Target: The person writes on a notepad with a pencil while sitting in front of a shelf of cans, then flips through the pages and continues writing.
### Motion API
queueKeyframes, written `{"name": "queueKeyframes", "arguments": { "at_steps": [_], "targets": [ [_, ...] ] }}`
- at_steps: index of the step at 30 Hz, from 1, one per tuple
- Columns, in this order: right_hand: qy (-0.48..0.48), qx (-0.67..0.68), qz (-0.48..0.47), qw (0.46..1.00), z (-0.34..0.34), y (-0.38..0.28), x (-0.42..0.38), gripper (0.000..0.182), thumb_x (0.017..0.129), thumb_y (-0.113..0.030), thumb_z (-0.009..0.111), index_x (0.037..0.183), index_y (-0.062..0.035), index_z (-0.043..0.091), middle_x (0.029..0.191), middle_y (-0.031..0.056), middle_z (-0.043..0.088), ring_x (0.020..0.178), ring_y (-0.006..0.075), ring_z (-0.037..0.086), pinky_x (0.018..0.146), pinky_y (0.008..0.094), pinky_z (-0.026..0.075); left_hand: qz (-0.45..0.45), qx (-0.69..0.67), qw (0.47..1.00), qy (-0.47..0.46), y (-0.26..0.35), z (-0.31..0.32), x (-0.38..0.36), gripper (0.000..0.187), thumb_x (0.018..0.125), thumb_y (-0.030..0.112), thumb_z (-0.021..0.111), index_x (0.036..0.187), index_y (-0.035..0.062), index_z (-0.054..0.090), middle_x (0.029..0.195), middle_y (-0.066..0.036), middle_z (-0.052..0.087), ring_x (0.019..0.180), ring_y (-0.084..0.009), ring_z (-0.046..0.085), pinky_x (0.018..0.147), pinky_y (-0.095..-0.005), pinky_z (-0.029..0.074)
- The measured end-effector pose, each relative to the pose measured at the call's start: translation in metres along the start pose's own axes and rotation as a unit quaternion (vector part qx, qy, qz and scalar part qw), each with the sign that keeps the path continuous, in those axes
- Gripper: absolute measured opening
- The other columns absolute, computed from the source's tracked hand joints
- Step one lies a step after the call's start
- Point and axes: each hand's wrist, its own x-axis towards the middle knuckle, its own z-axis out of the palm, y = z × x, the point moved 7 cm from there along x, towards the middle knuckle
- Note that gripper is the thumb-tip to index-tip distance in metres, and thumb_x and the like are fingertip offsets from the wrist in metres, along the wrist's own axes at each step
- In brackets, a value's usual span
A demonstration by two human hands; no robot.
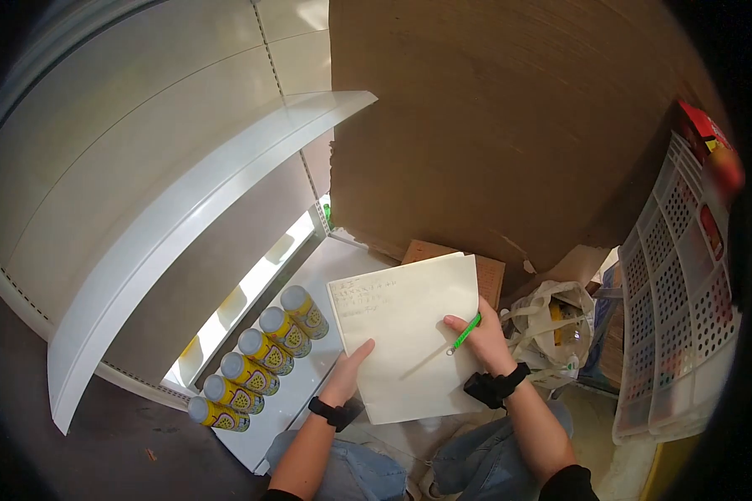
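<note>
A notebook (409, 351) with cream pages lies open before me above my knees, several lines of faint handwriting near its upper left. My left hand (347, 380) grips its left edge, thumb on top of the page and fingers hidden beneath. At the right edge, my right hand (489, 338) has a green pen (466, 332) between thumb and fingers, its tip pointing down-left over the page. That hand also supports the notebook's right side. Dark bands circle both wrists.
Several yellow cans (263, 376) with pale lids stand in a row on the low white shelf (317, 367). An upper shelf (209, 192) juts out above. Brown cardboard (510, 125) stands behind. At right are a cloth bag (551, 326) and a perforated white crate (668, 309).
</note>
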Motion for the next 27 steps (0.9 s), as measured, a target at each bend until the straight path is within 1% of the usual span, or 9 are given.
{"name": "queueKeyframes", "arguments": {
  "at_steps": [15, 17, 20, 21, 23, 26, 27],
  "targets": [
    [-0.005, 0.011, 0.005, 1.000, 0.002, -0.002, -0.002, 0.044, 0.077, -0.017, 0.067, 0.112, 0.0018, 0.049, 0.101, 0.0098, 0.059, 0.092, 0.0161, 0.055, 0.080, 0.0281, 0.044, -0.012, -0.030, 0.999, 0.013, -0.003, -0.004, -0.001, 0.046, 0.086, 0.022, 0.055, 0.124, -0.0018, 0.042, 0.118, -0.010, 0.051, 0.106, -0.0188, 0.050, 0.088, -0.0298, 0.041],
    [-0.005, 0.005, 0.004, 1.000, 0.002, -0.003, -0.002, 0.044, 0.077, -0.017, 0.067, 0.113, 0.0017, 0.049, 0.102, 0.0098, 0.059, 0.092, 0.0160, 0.055, 0.081, 0.0280, 0.044, 0.009, -0.002, 1.000, 0.007, -0.001, -0.003, 0.000, 0.049, 0.088, 0.028, 0.052, 0.124, -0.0031, 0.040, 0.118, -0.013, 0.051, 0.106, -0.0223, 0.051, 0.090, -0.0337, 0.042],
    [-0.009, 0.014, 0.019, 1.000, 0.004, -0.007, -0.003, 0.043, 0.078, -0.018, 0.066, 0.113, 0.0019, 0.049, 0.102, 0.0097, 0.059, 0.092, 0.0158, 0.055, 0.081, 0.0281, 0.044, 0.007, 0.000, 1.000, 0.005, -0.002, -0.003, 0.000, 0.050, 0.089, 0.030, 0.050, 0.125, -0.0025, 0.039, 0.121, -0.013, 0.050, 0.108, -0.0226, 0.050, 0.092, -0.0342, 0.040],
    [-0.007, 0.019, 0.024, 1.000, 0.004, -0.008, -0.003, 0.043, 0.079, -0.019, 0.065, 0.112, 0.0021, 0.049, 0.102, 0.0094, 0.059, 0.092, 0.0157, 0.055, 0.081, 0.0281, 0.044, 0.006, 0.000, 1.000, 0.005, -0.002, -0.003, 0.000, 0.050, 0.089, 0.030, 0.050, 0.125, -0.0025, 0.039, 0.121, -0.013, 0.050, 0.108, -0.0226, 0.050, 0.092, -0.0342, 0.040],
    [-0.005, 0.024, 0.029, 0.999, 0.004, -0.009, -0.004, 0.043, 0.079, -0.020, 0.065, 0.112, 0.0023, 0.050, 0.102, 0.0090, 0.059, 0.092, 0.0156, 0.055, 0.081, 0.0280, 0.044, 0.009, -0.039, 0.999, 0.011, -0.003, -0.004, 0.001, 0.047, 0.089, 0.027, 0.051, 0.123, -0.0030, 0.042, 0.119, -0.011, 0.050, 0.106, -0.0189, 0.049, 0.090, -0.0296, 0.039],
    [-0.004, 0.036, 0.032, 0.999, 0.003, -0.010, -0.005, 0.042, 0.080, -0.021, 0.064, 0.111, 0.0026, 0.050, 0.102, 0.0082, 0.059, 0.091, 0.0146, 0.054, 0.080, 0.0276, 0.043, 0.009, -0.039, 0.999, 0.003, -0.005, -0.004, 0.002, 0.048, 0.090, 0.030, 0.049, 0.124, -0.0032, 0.041, 0.120, -0.010, 0.050, 0.107, -0.0185, 0.049, 0.091, -0.0296, 0.038],
    [-0.015, 0.038, 0.047, 0.998, 0.004, -0.009, -0.005, 0.041, 0.081, -0.021, 0.064, 0.111, 0.0026, 0.050, 0.102, 0.0078, 0.058, 0.091, 0.0141, 0.054, 0.080, 0.0274, 0.043, 0.009, -0.039, 0.999, 0.003, -0.004, -0.003, 0.001, 0.048, 0.090, 0.030, 0.049, 0.124, -0.0032, 0.041, 0.120, -0.010, 0.050, 0.107, -0.0185, 0.049, 0.091, -0.0296, 0.038]
  ]
}}
